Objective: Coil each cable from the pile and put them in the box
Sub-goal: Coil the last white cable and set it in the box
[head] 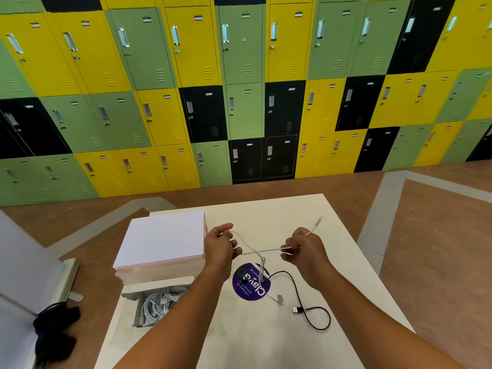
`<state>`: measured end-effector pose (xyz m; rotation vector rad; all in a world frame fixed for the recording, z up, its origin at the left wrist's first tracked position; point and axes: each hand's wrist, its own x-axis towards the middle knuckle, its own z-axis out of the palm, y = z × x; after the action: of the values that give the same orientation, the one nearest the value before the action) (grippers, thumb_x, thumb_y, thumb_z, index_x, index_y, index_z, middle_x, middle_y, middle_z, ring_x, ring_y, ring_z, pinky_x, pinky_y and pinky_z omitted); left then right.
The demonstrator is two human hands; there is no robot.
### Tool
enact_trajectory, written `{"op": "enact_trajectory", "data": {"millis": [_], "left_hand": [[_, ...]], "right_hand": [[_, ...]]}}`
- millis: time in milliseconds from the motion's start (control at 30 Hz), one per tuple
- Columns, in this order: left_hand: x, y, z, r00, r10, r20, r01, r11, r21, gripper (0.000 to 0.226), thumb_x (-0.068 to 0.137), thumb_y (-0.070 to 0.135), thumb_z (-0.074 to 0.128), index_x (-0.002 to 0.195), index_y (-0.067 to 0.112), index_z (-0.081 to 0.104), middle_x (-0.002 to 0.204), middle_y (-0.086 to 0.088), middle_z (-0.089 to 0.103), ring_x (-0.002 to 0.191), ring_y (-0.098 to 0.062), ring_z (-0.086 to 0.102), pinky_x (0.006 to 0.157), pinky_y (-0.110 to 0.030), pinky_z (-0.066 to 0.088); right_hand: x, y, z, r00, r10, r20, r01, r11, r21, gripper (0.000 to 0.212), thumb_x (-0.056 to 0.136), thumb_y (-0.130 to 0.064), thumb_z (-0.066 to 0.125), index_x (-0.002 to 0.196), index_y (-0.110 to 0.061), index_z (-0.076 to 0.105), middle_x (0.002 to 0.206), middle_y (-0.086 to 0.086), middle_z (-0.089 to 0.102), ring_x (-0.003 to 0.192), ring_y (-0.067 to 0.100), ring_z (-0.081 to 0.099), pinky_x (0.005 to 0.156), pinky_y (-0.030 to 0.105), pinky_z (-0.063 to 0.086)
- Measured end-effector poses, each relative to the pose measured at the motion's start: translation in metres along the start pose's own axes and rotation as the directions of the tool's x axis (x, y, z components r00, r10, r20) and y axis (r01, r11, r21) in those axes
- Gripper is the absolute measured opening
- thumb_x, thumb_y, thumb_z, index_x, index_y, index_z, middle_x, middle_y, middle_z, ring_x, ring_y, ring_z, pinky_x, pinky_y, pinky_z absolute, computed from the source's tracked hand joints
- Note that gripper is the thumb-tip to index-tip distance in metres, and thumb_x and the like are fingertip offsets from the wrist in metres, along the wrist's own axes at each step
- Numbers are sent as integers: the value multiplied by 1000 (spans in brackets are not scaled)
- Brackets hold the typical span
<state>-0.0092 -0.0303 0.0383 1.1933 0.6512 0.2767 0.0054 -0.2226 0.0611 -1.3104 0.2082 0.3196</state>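
Observation:
A thin white cable [259,251] stretches between both hands above the white table [266,336]. My left hand [222,247] pinches one part of it. My right hand [302,249] grips another part, and the cable's end sticks up past its knuckles. A loop hangs down to the purple round sticker [243,286], where its plug lies on the table. A black USB cable [306,299] lies loose on the table to the right of the sticker. The open box [130,295] at the table's left front holds several coiled white cables [159,304].
The box's white lid [162,239] stands on a stack just behind the box, left of my left hand. A wall of yellow, green and black lockers [239,89] rises beyond the table. A dark bag [53,331] lies on the floor at lower left.

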Motion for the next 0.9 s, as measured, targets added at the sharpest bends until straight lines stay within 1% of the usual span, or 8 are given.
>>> {"op": "enact_trajectory", "data": {"millis": [67,267,367,500,567,700,800,900], "left_hand": [[1,0,-4,1000,-5,-9,6,1000,26,29,103,-2,40,111,9,65,93,-13,55,70,-19,51,54,-30,49],[-9,6,-9,966,-23,257,21,1000,11,22,99,0,55,115,7,70,92,-10,70,68,-18,62,59,-30,53],[-18,14,-3,924,55,379,-83,995,59,21,96,3,62,115,9,69,103,-9,76,61,-16,60,53,-25,47],[-26,24,7,882,110,458,-164,983,80,21,95,6,64,115,12,70,107,-4,77,54,-12,55,51,-22,45],[-28,27,11,867,126,483,-194,977,93,21,95,7,64,115,13,70,108,-3,77,52,-10,51,50,-21,44],[-30,29,17,852,171,494,-262,958,121,20,95,10,66,114,14,72,103,-1,78,52,-7,48,50,-19,42],[-27,27,15,866,205,457,-315,932,177,19,91,17,73,109,18,75,89,4,76,54,-8,48,50,-21,42],[-21,18,6,864,188,468,-335,907,254,11,90,15,74,100,13,76,78,-2,71,54,-11,49,51,-22,43]], "right_hand": [[2,-3,-7,998,48,-29,-44,989,142,33,88,15,44,69,-12,44,65,10,50,63,27,57,56,34,48],[8,-3,-20,998,7,-65,-6,1000,12,14,94,10,55,104,2,59,82,19,60,71,31,66,62,35,55],[10,-2,-15,995,37,-92,-34,999,31,37,96,-4,62,129,4,50,98,18,59,85,34,67,69,36,57],[12,-2,-6,977,2,-211,-121,824,-554,94,89,-51,68,157,-11,18,155,14,32,138,35,41,104,47,43],[7,0,0,967,-180,-179,3,713,-701,93,89,-53,67,158,-15,18,162,8,22,147,33,26,113,49,33],[-6,-11,14,964,-219,153,266,843,-468,17,97,-23,62,110,-16,71,112,6,73,107,14,67,90,33,47],[-10,-20,20,962,-191,197,253,895,-367,13,96,-11,62,90,-1,68,72,14,65,64,20,66,70,34,54],[-10,-32,20,989,-128,72,137,982,-132,14,98,-8,50,87,-4,57,70,7,52,54,20,51,50,31,47]]}}
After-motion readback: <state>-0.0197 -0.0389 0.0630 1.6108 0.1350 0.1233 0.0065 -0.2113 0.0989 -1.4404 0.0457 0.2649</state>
